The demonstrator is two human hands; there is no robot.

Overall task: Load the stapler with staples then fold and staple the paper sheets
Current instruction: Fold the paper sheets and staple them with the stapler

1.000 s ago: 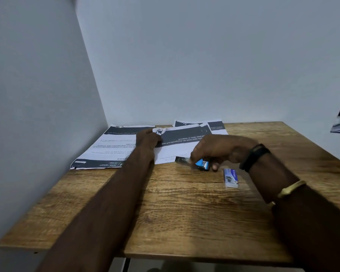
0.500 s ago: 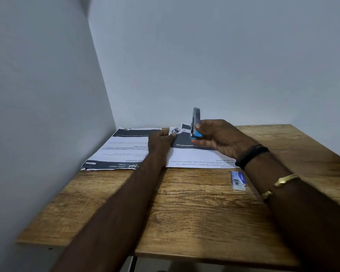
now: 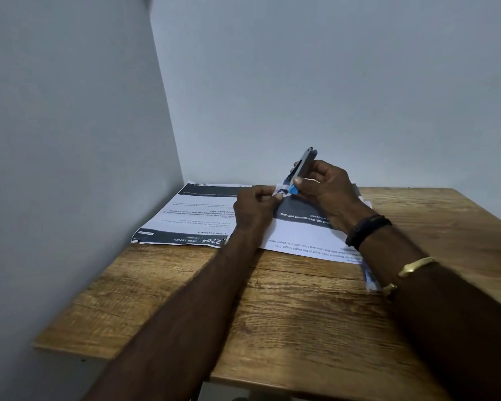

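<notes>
Stapler (image 3: 303,167) now tilted over "2264" sheet (image 3: 185,224)

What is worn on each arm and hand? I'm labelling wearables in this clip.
Both forearms are bare, with no sleeves in view. The right wrist carries a black band and, further up the forearm, a gold-coloured open cuff bangle. The left hand and wrist show nothing worn.

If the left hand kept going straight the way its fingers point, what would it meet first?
The left hand points right and slightly away, pinching the folded paper corner. Just beyond sits the stapler's blue end, held by the right hand. That likely comes first, though depth is unclear.
</notes>
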